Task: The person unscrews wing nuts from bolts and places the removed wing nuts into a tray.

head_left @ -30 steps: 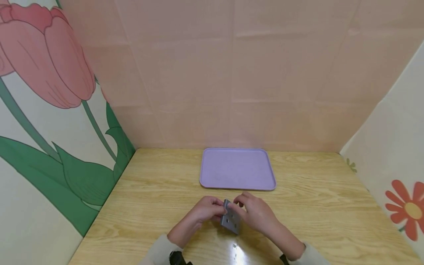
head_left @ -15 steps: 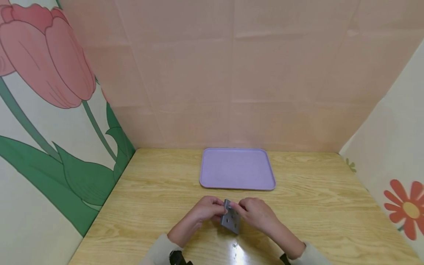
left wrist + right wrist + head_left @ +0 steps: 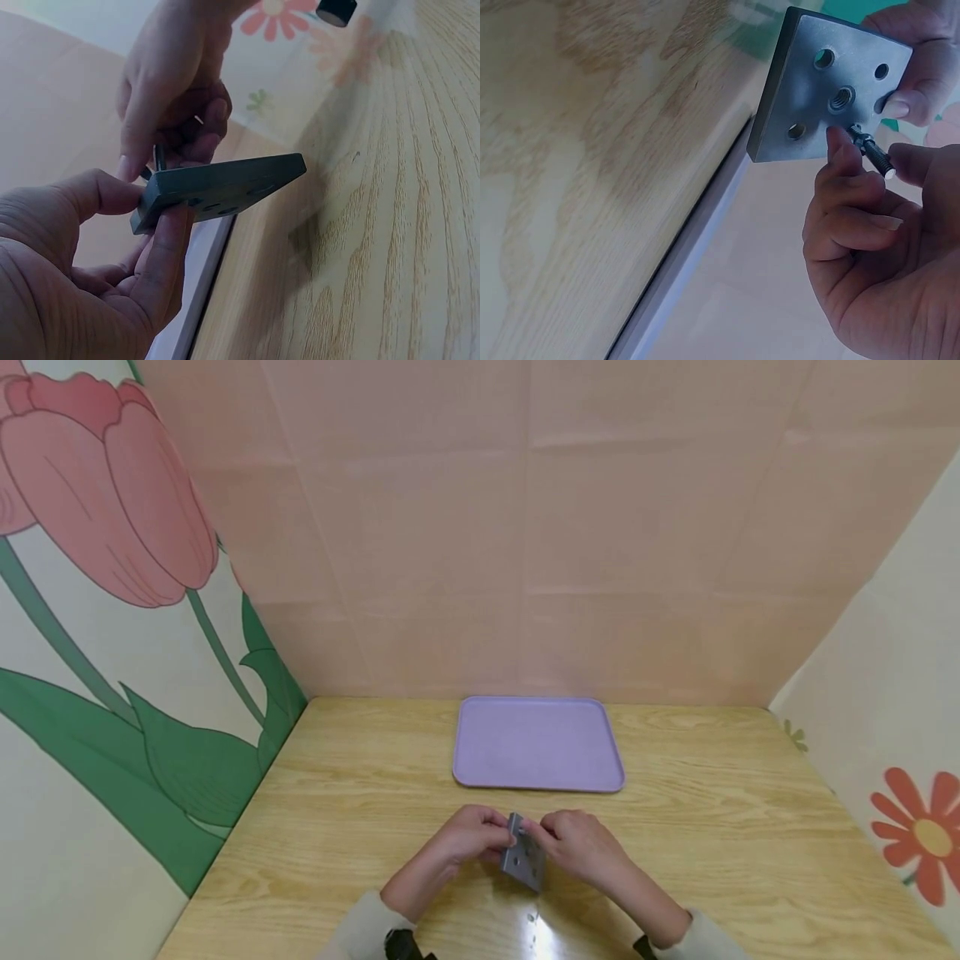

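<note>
In the head view, my left hand (image 3: 471,833) grips a square grey metal plate (image 3: 522,860) by one edge, thumb on one side and fingers on the other. The plate is tilted above the table. The right wrist view shows its face, with several round holes and a larger threaded one in the middle. A small threaded bolt (image 3: 877,156) stands out from the plate near one corner. The thumb and fingertips of my right hand (image 3: 885,240) are around this bolt, pinching it. In the left wrist view the bolt (image 3: 159,159) rises beside the plate's edge.
A purple tray (image 3: 538,743) lies on the wooden table (image 3: 360,777) beyond the hands. A pinkish cloth wall (image 3: 525,527) rises behind it. Flower-printed panels stand left and right. Light reflects off the table near its front.
The right hand's fingers have shifted lower and curled in since a second ago, the thumb staying near the plate's upper corner. The left hand and plate have hardly moved.
</note>
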The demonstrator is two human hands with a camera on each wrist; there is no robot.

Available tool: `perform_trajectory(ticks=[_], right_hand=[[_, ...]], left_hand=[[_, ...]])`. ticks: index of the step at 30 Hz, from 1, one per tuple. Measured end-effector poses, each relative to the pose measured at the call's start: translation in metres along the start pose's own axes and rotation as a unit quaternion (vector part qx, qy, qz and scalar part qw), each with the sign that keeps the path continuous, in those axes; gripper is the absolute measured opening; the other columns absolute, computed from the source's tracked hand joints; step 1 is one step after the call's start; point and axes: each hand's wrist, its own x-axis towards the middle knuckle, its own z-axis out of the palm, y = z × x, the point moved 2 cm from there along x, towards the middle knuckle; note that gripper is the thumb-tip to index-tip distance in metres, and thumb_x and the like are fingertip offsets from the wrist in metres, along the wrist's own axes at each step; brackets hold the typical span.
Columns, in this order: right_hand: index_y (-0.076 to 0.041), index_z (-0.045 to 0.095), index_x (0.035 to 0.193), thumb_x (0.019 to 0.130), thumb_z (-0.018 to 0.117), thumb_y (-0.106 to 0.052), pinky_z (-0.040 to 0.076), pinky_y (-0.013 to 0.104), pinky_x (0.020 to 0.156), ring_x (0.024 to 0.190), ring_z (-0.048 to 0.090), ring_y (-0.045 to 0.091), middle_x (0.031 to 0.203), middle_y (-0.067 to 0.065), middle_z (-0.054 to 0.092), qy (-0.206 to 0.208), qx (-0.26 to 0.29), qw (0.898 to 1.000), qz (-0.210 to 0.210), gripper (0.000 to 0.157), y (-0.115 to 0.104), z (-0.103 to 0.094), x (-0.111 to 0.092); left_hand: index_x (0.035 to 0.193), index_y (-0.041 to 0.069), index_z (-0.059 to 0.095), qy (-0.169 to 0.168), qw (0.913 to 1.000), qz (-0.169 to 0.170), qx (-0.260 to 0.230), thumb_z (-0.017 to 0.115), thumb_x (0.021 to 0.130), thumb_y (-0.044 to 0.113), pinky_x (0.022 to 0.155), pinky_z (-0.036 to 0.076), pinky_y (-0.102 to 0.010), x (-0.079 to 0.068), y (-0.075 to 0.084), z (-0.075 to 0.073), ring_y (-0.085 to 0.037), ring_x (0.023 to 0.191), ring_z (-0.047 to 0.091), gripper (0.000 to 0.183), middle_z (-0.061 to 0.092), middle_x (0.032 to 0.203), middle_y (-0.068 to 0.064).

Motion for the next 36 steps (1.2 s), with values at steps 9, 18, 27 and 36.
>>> perform_trajectory(ticks=[9,18,27,36], right_hand=[[-0.021,0.049,0.059,0.101,0.056,-0.047,0.029,0.024,0.047,0.050,0.035,0.006,0.054,-0.010,0.039,-0.013,0.011,1.000,0.007,0.050,0.0008,0.0016,0.0002],[-0.020,0.051,0.062,0.103,0.053,-0.047,0.031,0.025,0.048,0.052,0.037,0.008,0.056,-0.009,0.041,-0.022,0.031,0.999,0.021,0.049,-0.0004,0.0017,0.0012],[-0.020,0.054,0.064,0.102,0.055,-0.046,0.033,0.025,0.049,0.053,0.040,0.009,0.058,-0.008,0.044,-0.026,0.035,0.998,0.035,0.046,-0.0023,0.0014,0.0018],[-0.020,0.068,0.076,0.095,0.066,-0.047,0.038,0.023,0.052,0.060,0.045,0.007,0.067,-0.011,0.053,-0.015,0.035,0.999,0.012,0.033,-0.0009,-0.0006,0.0015]], left_hand=[[0.098,-0.008,0.069,0.003,1.0000,0.002,-0.002,0.069,0.081,0.002,0.070,0.062,-0.032,0.0013,-0.0022,0.0002,-0.017,0.079,0.069,0.020,0.069,0.087,-0.006],[0.097,-0.007,0.070,0.001,1.0000,0.000,-0.004,0.071,0.081,0.002,0.069,0.061,-0.032,0.0004,0.0006,-0.0019,-0.017,0.079,0.068,0.019,0.069,0.088,-0.007],[0.099,-0.007,0.070,0.002,1.0000,-0.003,0.000,0.071,0.082,0.002,0.070,0.062,-0.033,-0.0013,0.0026,-0.0025,-0.017,0.080,0.069,0.019,0.071,0.089,-0.007],[0.100,-0.007,0.070,-0.001,1.0000,-0.002,-0.005,0.071,0.082,0.002,0.069,0.061,-0.031,-0.0016,0.0016,-0.0030,-0.017,0.079,0.069,0.020,0.071,0.088,-0.007]])
